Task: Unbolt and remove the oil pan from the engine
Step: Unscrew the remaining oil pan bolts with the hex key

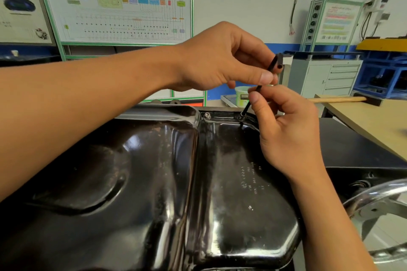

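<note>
Glossy black pressed-metal oil pan (167,182) fills the lower part of the view. It sits on the engine with its domed bottom facing up and stamped lettering on its right half. Along its far flange a silver hex-head bolt (207,115) is seated. Just right of that, the tip of a black L-shaped hex key (247,106) stands in a second fastener at the flange's far right corner.

The left hand (222,57) reaches across from the left, well above the pan. Its grip is clamped on the key's short bent arm, pinched between thumb and curled fingers. The right hand (288,130) comes up from the lower right, and its grip is closed on the key's long shaft, thumb and forefinger pinching it partway up. A short silver threaded stud (244,96) shows just beside the right thumb tip; how it is held cannot be told.

At the lower right a shiny chrome ring (374,191) curves beside the pan. Further right stands a beige table (363,123) with a wooden-handled hammer (337,99) lying on its far edge. Behind it are a grey drawer cabinet (326,77) and, on the back wall to the left, a large green-framed wiring diagram board (114,4).
</note>
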Available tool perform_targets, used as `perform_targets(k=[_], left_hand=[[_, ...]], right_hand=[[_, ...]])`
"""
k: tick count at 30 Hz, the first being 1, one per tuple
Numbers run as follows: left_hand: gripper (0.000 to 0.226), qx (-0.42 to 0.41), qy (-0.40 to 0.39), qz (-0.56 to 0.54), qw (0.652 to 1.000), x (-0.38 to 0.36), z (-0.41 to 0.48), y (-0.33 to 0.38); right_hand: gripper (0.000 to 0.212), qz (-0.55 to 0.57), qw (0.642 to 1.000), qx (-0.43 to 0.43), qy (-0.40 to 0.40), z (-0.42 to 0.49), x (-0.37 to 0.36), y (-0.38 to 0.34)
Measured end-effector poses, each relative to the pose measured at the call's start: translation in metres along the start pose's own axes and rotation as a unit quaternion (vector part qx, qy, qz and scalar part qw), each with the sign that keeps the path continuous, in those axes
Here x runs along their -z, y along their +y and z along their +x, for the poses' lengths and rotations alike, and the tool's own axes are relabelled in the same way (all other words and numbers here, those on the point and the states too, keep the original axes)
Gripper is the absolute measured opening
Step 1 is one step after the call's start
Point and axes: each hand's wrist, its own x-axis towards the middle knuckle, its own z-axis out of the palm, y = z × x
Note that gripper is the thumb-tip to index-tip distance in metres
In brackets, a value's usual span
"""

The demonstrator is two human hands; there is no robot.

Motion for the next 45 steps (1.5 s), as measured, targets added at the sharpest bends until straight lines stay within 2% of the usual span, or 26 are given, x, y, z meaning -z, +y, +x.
perform_targets(k=[5,8,10,17,23,29,33,39,45], left_hand=[[0.014,-0.003,0.009,0.012,1.000,-0.0004,0.0007,0.0016],[0.010,-0.015,0.029,0.016,0.999,-0.0015,0.0022,0.0023],[0.014,-0.025,0.041,0.013,0.999,-0.0031,0.0025,0.0025],[0.023,-0.030,0.042,0.033,0.998,-0.0067,0.0044,0.0039],[0.013,-0.021,0.031,0.022,0.999,-0.0007,0.0011,0.0033],[0.022,-0.025,0.008,0.009,1.000,0.0005,-0.0010,0.0037],[0.021,-0.023,0.010,0.019,0.999,0.0009,-0.0014,0.0034],[0.013,-0.037,0.035,0.036,0.998,-0.0024,0.0007,0.0050],[0.020,-0.045,0.048,0.030,0.997,-0.0054,0.0020,0.0044]], right_hand=[[0.020,-0.006,1.000,0.005,-0.018,0.0001,-0.0007,0.0023],[0.013,0.005,1.000,-0.001,0.000,0.0002,-0.0002,0.0026],[0.007,0.015,1.000,-0.005,0.023,0.0002,-0.0004,0.0031],[0.011,0.012,0.999,0.008,0.039,0.0007,-0.0005,0.0065],[0.008,-0.008,1.000,0.007,0.015,0.0001,0.0001,0.0040],[0.012,-0.022,0.999,0.019,-0.024,0.0006,-0.0003,0.0016],[0.018,-0.029,0.999,0.019,-0.039,0.0005,-0.0002,0.0025],[0.005,-0.003,1.000,0.010,0.019,-0.0001,0.0006,0.0024],[0.008,0.017,0.998,-0.003,0.066,-0.0009,-0.0002,0.0052]])
